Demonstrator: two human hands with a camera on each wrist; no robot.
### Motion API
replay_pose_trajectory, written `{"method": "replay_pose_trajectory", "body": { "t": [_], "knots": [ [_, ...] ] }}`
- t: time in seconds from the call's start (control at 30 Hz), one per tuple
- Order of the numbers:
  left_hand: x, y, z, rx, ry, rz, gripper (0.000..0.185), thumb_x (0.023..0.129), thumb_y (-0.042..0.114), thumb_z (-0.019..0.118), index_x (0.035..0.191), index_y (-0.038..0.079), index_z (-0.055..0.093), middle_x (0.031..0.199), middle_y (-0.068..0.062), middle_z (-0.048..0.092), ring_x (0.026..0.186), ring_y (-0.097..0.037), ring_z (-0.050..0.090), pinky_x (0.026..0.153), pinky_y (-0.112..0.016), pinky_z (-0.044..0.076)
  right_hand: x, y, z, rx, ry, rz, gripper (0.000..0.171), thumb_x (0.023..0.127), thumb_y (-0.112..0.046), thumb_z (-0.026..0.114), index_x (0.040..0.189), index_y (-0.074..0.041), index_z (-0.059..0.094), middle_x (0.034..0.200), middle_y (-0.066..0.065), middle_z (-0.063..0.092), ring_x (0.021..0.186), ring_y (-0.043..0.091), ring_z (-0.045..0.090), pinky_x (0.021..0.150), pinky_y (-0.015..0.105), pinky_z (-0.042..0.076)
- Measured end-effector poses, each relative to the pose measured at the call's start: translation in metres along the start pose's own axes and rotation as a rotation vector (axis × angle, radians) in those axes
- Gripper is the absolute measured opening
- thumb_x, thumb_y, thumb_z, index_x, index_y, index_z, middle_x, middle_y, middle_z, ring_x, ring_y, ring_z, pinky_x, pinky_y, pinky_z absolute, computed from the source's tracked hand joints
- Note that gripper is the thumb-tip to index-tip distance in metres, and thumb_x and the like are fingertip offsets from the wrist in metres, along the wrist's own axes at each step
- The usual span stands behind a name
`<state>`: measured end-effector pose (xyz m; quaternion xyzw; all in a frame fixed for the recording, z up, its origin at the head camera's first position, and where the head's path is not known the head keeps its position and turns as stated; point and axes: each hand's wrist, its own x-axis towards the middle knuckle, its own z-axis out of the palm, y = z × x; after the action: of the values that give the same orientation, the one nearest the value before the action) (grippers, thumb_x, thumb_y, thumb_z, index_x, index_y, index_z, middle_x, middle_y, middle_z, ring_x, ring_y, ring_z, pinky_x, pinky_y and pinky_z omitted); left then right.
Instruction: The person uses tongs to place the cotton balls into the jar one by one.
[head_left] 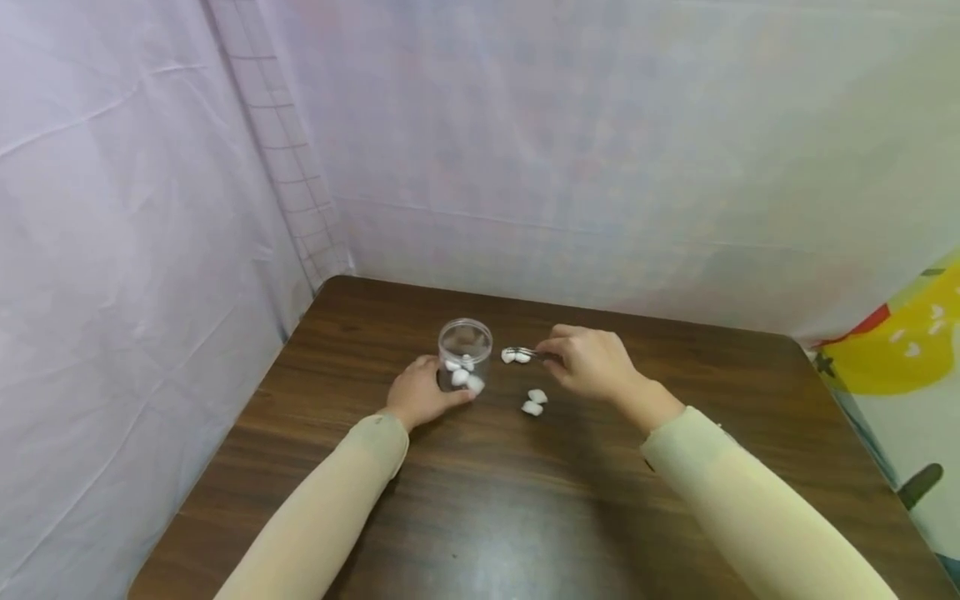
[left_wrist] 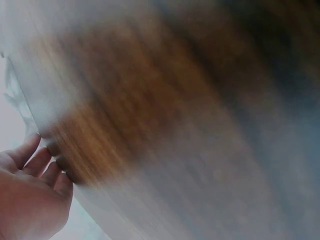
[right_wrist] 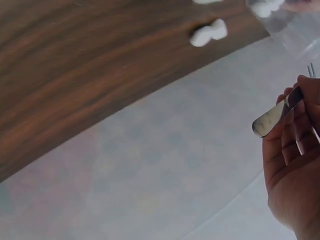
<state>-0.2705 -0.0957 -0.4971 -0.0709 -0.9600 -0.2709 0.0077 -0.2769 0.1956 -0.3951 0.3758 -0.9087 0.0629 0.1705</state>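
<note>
Two hands on a dark wood tabletop (head_left: 480,517), both in pale long sleeves. Left hand (head_left: 422,394) curls round the base of a small clear jar (head_left: 465,354), fingers wrapped on its lower wall; jar stands upright, lid off, mouth open, with a few white cotton balls (head_left: 463,372) inside at the bottom. Left wrist view is motion-blurred: only the fingers (left_wrist: 35,167) and smeared wood grain show, jar not readable there. Right hand (head_left: 592,362) sits just right of the jar, pinching metal tweezers (head_left: 528,353) between thumb and fingers, tips pointing toward the left hand. Tweezer tips are closed on a white cotton ball (head_left: 514,356), held right beside the jar wall, near rim height, not inside. Right wrist view confirms the grip: fingers folded over the tweezers' steel rear end (right_wrist: 274,116), tips out of frame. Two loose cotton balls (head_left: 534,402) lie on the tabletop between the hands, slightly nearer the person than the tweezers, touching or nearly touching each other; same pair seen in the right wrist view (right_wrist: 208,33). Pale cloth sheets hang behind and left of the hands; a yellow and red printed cloth (head_left: 911,342) hangs far right of the right hand.
</note>
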Motion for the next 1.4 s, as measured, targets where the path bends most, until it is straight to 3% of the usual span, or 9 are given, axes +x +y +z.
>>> {"method": "replay_pose_trajectory", "body": {
  "t": [0.53, 0.97, 1.4],
  "knots": [
    [-0.001, -0.002, -0.001, -0.002, -0.007, -0.007, 0.089, 0.078, 0.067, 0.073, 0.140, 0.005, 0.055, 0.142, -0.012, 0.052, 0.129, -0.031, 0.049, 0.105, -0.049, 0.040, -0.070, 0.012, 0.027, 0.017, -0.109, 0.067, 0.019, 0.085, -0.019, 0.077, 0.104, -0.016, 0.078, 0.085, -0.008, 0.060, 0.054, 0.000, 0.043, 0.043, 0.023, 0.037],
    [-0.002, -0.003, 0.002, -0.010, 0.001, 0.000, 0.089, 0.077, 0.069, 0.073, 0.138, 0.006, 0.056, 0.140, -0.010, 0.053, 0.128, -0.030, 0.050, 0.105, -0.048, 0.040, -0.077, 0.010, 0.041, -0.006, -0.113, 0.067, 0.020, 0.081, -0.019, 0.076, 0.101, -0.017, 0.078, 0.087, -0.007, 0.060, 0.066, 0.014, 0.061, 0.048, 0.035, 0.049],
    [-0.004, 0.000, -0.002, 0.000, -0.014, -0.007, 0.090, 0.077, 0.069, 0.072, 0.138, 0.005, 0.055, 0.142, -0.012, 0.052, 0.128, -0.031, 0.050, 0.105, -0.048, 0.040, -0.076, 0.007, 0.048, 0.004, -0.146, 0.074, 0.021, 0.081, -0.020, 0.076, 0.101, -0.018, 0.078, 0.088, -0.008, 0.061, 0.065, 0.011, 0.059, 0.048, 0.033, 0.048]
  ]
}}
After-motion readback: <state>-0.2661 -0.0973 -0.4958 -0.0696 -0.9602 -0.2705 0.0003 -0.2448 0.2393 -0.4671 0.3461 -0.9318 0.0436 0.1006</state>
